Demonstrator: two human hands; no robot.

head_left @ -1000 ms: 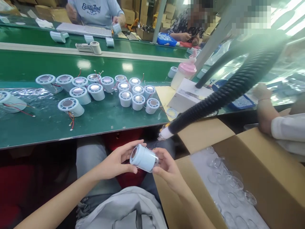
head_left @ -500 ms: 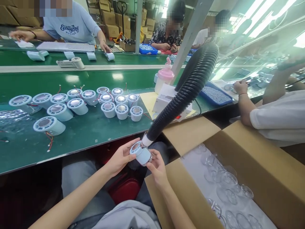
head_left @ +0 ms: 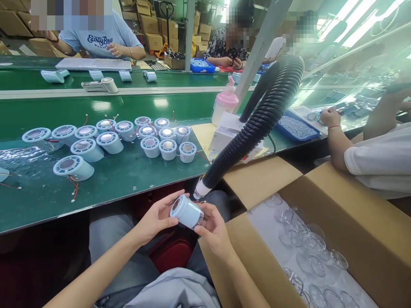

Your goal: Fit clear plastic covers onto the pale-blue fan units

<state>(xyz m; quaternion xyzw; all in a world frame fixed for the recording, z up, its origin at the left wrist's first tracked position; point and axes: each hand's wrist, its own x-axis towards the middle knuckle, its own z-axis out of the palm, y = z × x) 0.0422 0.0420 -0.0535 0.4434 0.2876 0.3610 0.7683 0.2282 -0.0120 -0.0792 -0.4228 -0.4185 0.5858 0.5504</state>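
Both hands — left hand point(head_left: 154, 220), right hand point(head_left: 214, 229) — grip a pale-blue cylinder point(head_left: 186, 211); black corrugated hose point(head_left: 257, 124) hangs just above.

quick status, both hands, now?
Left hand: closed on the pale blue plastic cylinder, gripping its grille end.
Right hand: closed on the same cylinder, at its clear end.

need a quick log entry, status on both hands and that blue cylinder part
Left hand and right hand both grip the pale blue cylinder over the lap. Black hose nozzle hangs just above it, not touching. Open carton close at right.
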